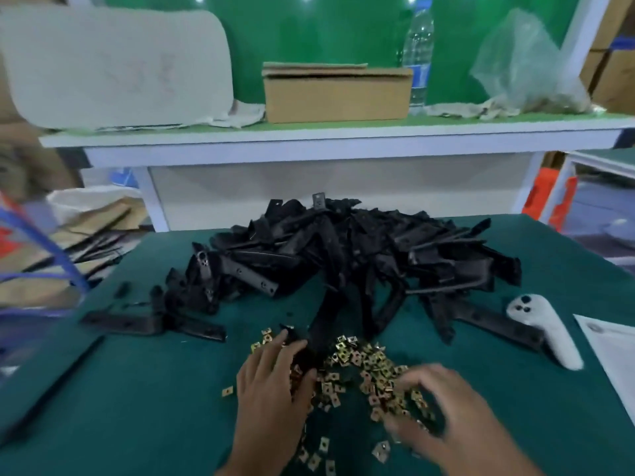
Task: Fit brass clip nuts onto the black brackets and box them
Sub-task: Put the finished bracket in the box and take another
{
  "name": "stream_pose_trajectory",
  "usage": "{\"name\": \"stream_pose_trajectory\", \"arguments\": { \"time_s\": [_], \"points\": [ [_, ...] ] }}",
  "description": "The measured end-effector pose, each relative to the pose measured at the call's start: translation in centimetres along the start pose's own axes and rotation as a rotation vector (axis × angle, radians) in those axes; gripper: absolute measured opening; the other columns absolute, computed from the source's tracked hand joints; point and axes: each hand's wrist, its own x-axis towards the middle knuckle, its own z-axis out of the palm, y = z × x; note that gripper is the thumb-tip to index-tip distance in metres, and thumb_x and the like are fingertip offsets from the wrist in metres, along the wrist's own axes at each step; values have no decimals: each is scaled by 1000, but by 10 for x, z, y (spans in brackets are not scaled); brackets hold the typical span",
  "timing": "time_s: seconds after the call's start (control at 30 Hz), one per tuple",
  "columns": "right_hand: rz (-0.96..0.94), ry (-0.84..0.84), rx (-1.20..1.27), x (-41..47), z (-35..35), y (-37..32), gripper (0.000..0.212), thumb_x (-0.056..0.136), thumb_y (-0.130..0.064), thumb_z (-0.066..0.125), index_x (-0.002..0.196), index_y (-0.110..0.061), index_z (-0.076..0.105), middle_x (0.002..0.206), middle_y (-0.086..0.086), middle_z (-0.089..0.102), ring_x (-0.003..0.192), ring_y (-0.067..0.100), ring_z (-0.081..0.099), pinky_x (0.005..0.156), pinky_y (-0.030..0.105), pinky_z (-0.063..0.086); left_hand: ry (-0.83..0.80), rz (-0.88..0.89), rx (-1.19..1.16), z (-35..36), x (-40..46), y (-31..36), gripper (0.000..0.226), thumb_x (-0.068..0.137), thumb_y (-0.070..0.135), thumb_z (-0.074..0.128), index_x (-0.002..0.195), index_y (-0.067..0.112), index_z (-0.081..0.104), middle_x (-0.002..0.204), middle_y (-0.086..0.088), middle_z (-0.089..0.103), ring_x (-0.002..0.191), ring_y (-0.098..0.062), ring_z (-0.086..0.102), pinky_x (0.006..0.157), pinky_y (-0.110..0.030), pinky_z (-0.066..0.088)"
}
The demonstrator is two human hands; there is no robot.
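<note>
A heap of brackets (347, 255) lies across the middle of the worktop (137, 389), with a spread of clip nuts (360, 365) in front of it. The left hand (271, 383) and the right hand (446, 403) rest among the nuts. A controller (546, 329) lies to the right of the heap. Behind, on a shelf (336, 135), a box (336, 94) stands with a bottle (417, 53) just to its right and a bag (525, 67) further right.

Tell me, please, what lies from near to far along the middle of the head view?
Scattered brass clip nuts → heap of black plastic brackets → white shelf edge → brown cardboard box → green back wall.
</note>
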Motion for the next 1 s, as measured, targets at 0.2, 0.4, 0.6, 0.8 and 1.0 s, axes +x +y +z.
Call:
{"name": "stream_pose_trajectory", "arguments": {
  "time_s": [0.2, 0.4, 0.6, 0.8, 1.0],
  "points": [
    [-11, -148, -237, 54, 54, -2, 34, 95, -58, 58, 126, -46, 50, 123, -25, 36, 117, 3, 37, 99, 23, 35, -21, 23, 9, 6, 2, -7, 37, 95, 65, 44, 131, 55, 45, 137, 41, 41, 136, 8, 30, 114, -25, 5],
    [-96, -32, -164, 57, 61, 5, 10, 95, -31, 70, 103, -25, 70, 105, -15, 60, 101, 7, 56, 89, 24, 43, 181, 60, -95, 9, 2, -2, 20, 87, 53, 63, 105, 46, 60, 104, 33, 59, 107, -1, 56, 100, -23, 17],
    [-55, 131, -83, 59, 61, 5, 18, 82, -16, 85, 90, -26, 72, 90, -21, 66, 88, 3, 63, 79, 21, 45, 76, 31, 112, 13, 45, 29, 61, 86, 65, 57, 137, 38, 38, 135, 18, 50, 132, -11, 40, 117, -34, 17],
    [-2, 263, -42, 54, 58, 3, 32, 78, -12, 86, 86, -32, 63, 80, -16, 63, 77, 1, 62, 78, 2, 38, 202, 63, 189, -5, 63, 27, 38, 97, 35, 56, 130, 42, 39, 101, 20, 65, 100, -2, 61, 114, -30, 24],
    [119, 167, 134, 57, 51, -8, 31, 99, -31, 60, 112, -50, 40, 105, -20, 59, 97, -1, 54, 83, 4, 36, 74, -285, -960, -58, 36, 2, 15, 92, 26, 70, 91, 41, 69, 98, 8, 78, 78, -9, 74, 64, -25, 53]
  ]
}}
